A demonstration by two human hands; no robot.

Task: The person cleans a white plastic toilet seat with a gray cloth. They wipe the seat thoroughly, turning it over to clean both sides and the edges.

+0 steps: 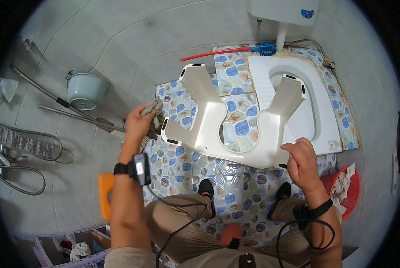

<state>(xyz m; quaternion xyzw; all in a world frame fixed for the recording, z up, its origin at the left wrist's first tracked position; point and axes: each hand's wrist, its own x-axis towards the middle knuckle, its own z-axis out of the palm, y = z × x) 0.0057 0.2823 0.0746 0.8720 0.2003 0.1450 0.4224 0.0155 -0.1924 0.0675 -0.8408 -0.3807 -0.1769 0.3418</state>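
Observation:
Before me a white plastic toilet stool (216, 134), with a U-shaped cutout, is tipped so that its legs and hollow underside face up. My left hand (138, 124) grips a crumpled grey-brown rag (155, 114) close to the stool's left leg. At the stool's lower right leg, my right hand (300, 162) has its fingers curled; its fingertips are at the leg's edge, and the far side of the hand is hidden. Behind the stool's right part lies a white squat toilet pan (307, 114) set in the raised tiled floor.
A red-handled brush with a blue head (266, 49) lies along the back wall. A red waste basket (351, 194) stands at the right. On the left are a grey basin (87, 88), mop poles (76, 115), a shower hose (35, 191) and an orange plastic thing (105, 197). A purple rack (45, 248) is lower left.

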